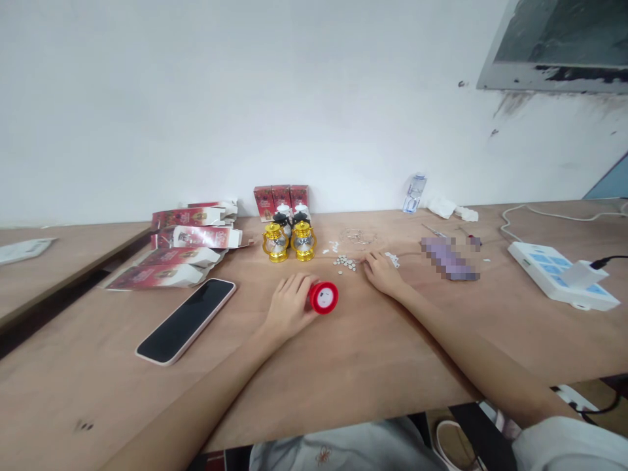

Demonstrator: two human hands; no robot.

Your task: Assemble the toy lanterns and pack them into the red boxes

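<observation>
My left hand (290, 306) is closed around a small red lantern (324, 298), its round underside with a white disc turned toward me. My right hand (383, 273) rests on the table with fingers curled together beside a pile of button cells (345, 263); whatever its fingertips may hold is too small to make out. Two gold lanterns (303, 242) stand beyond my left hand, with black and white ones behind them. Small white pieces (332, 246) and a heap of thin metal wire parts (360, 236) lie past the cells.
A phone (186, 320) lies left on the wooden table (314, 386). Flattened red boxes (171, 267) are spread behind it; upright red boxes (281, 197) stand against the wall. To the right are a blurred purple item (449, 259), a screwdriver (471, 237) and a power strip (559, 275).
</observation>
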